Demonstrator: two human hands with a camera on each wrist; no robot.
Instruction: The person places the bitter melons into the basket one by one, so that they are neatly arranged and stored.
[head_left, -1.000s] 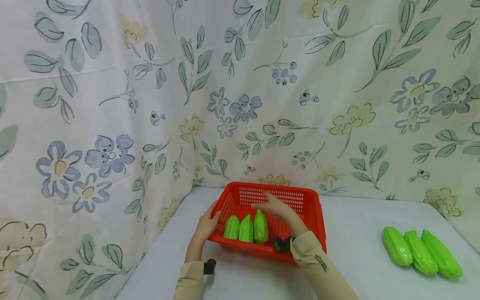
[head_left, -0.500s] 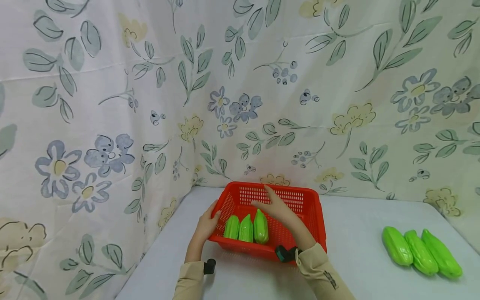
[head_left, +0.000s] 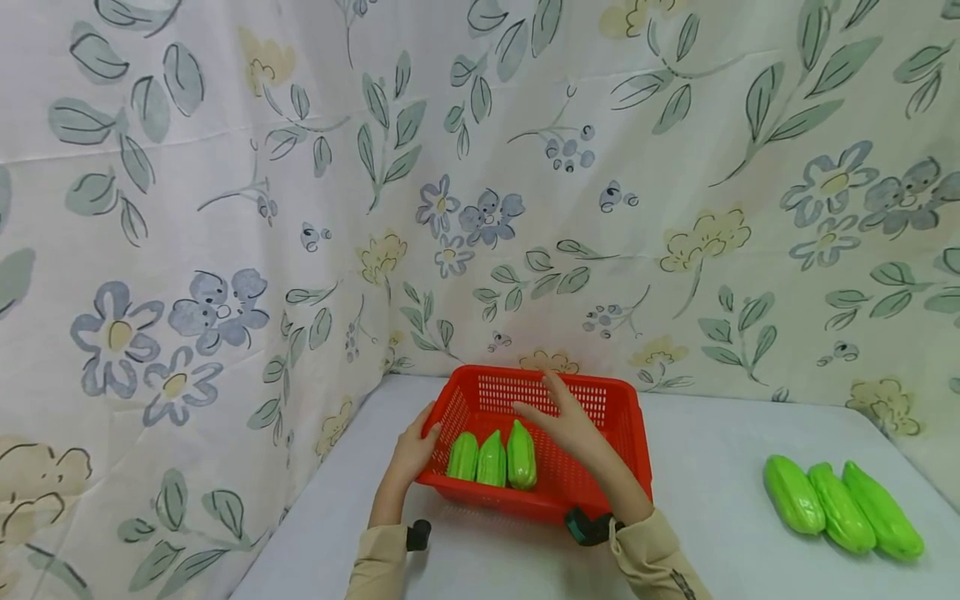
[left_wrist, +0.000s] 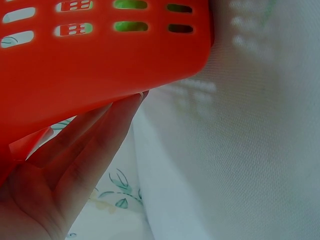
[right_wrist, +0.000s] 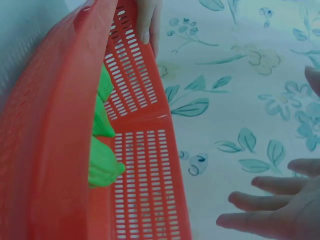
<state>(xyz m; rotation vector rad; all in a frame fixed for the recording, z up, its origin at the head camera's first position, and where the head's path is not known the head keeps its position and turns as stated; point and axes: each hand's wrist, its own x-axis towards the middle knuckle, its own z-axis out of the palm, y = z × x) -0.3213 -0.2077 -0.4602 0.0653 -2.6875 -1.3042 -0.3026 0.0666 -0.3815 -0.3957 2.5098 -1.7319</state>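
A red plastic basket (head_left: pixel 495 495) with slotted walls stands on the table. Inside, along its left part, lie three bright green, ridged, gourd-like vegetables (head_left: pixel 492 460), side by side with pointed ends. My left hand (head_left: pixel 412 452) grips the basket's left rim, thumb over the edge; in the left wrist view its fingers (left_wrist: pixel 95 150) reach under the rim from outside. Over the basket's right half hovers my right hand (head_left: pixel 564 423), fingers spread and holding nothing. The right wrist view shows that hand's extended fingers (right_wrist: pixel 265 202) apart from the basket wall.
Three more green gourd-like vegetables (head_left: pixel 842 508) lie together on the right side of the white table (head_left: pixel 712 467). A floral cloth (head_left: pixel 525 192) hangs behind and along the left. Dark wrist cameras (head_left: pixel 588 527) are strapped to both wrists.
My right hand has drawn back to the right and slightly toward me, away from the vegetables in the basket. My left hand, the basket and the vegetables stay in place.
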